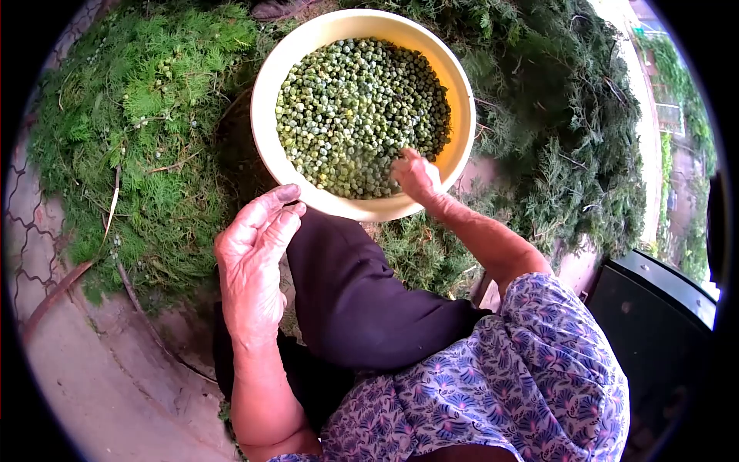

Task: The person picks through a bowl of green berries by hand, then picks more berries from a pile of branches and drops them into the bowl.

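A pale yellow basin (263,115) holds a thick layer of small round green cones (358,108). My right hand (418,177) is over the basin's near right side, just above the cones, its fingers curled in; whether anything is inside them is hidden. Outside the near left rim is my left hand (258,254), palm turned inward. Its thumb and fingertips come together close to the rim, and I cannot make out anything between them.
Cut evergreen branches (165,115) are heaped left of the basin, with more branches (570,131) piled on the right. My dark-trousered leg (369,300) is bent just below the basin. A dark box-like object (654,308) stands at right; paving (115,369) shows lower left.
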Tool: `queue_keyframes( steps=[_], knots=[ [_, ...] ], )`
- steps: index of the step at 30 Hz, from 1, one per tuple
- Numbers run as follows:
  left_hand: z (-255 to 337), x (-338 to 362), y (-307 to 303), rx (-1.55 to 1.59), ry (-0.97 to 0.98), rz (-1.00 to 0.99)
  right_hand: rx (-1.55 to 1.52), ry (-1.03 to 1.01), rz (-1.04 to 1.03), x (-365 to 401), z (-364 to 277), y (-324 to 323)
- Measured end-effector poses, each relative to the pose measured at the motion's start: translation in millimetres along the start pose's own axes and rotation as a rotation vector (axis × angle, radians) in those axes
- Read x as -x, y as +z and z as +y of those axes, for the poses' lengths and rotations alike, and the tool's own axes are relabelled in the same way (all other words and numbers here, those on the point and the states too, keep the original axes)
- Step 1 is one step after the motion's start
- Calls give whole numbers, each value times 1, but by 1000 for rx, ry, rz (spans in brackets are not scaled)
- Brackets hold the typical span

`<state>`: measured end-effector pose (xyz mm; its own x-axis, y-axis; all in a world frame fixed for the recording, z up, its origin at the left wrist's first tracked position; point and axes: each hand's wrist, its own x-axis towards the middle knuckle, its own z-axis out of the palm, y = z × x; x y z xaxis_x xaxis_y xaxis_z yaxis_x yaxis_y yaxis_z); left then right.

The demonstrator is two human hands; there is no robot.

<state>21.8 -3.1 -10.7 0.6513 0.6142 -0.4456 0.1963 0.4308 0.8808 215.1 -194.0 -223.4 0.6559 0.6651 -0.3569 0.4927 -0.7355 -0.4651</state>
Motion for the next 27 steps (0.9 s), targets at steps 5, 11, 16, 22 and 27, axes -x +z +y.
queue_keyframes(
  steps=[5, 11, 16, 22, 27],
  knots=[
    [3, 3, -4, -15, -10, 13, 211, 29, 143, -48, -29, 6],
    [1, 1, -6, -22, -14, 8, 190, -79, -99, -28, -90, 63],
    [4, 3, -7, -12, -21, 16, 134, -435, -38, -7, -43, 86],
    [7, 8, -11, -9, -2, 20, -306, 203, 107, -27, -18, 16],
    [6, 9, -16, -35, -11, 38, -124, -57, 500, -65, -10, 25]
  ],
)
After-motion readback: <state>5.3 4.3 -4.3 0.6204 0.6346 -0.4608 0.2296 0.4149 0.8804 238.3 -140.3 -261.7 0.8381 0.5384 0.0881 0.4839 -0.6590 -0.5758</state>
